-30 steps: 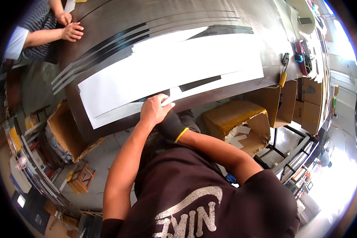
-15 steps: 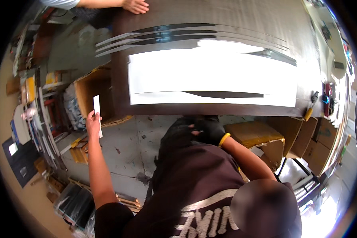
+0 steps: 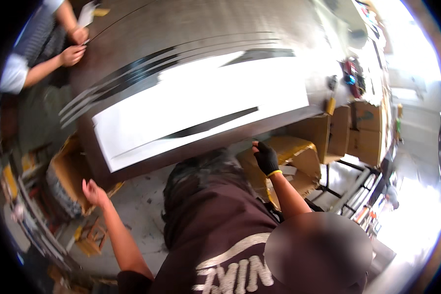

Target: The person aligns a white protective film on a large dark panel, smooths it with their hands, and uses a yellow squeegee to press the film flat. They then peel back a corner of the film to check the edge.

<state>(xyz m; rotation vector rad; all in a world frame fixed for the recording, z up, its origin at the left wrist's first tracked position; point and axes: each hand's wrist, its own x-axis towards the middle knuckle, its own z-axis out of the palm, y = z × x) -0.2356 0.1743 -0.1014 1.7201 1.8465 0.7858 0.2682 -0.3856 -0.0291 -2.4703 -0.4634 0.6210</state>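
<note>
My left hand point(image 3: 94, 192) is open, fingers apart and nothing in it, over the rim of a cardboard box point(image 3: 66, 169) left of the table. My right hand point(image 3: 265, 158), in a black fingerless glove with a yellow band at the wrist, is curled closed just off the table's near edge, above another cardboard box point(image 3: 299, 152). Whether it holds anything small I cannot make out. Large white sheets point(image 3: 196, 103) lie across the dark table point(image 3: 132, 172), with a dark gap showing near their front edge. Behind them lie several long thin strips point(image 3: 147, 66).
At the far left a person's hands point(image 3: 76, 45) meet at the table's edge. A yellow-handled tool point(image 3: 331, 100) lies at the right end of the table. More cardboard boxes point(image 3: 367, 122) stand at the right, and a small wooden stool-like frame point(image 3: 90, 237) is on the floor at left.
My left hand has let go of the white strip, now out of sight, and opened. My right hand has come out from my body to the right. The view has turned; the other person's two hands now show.
</note>
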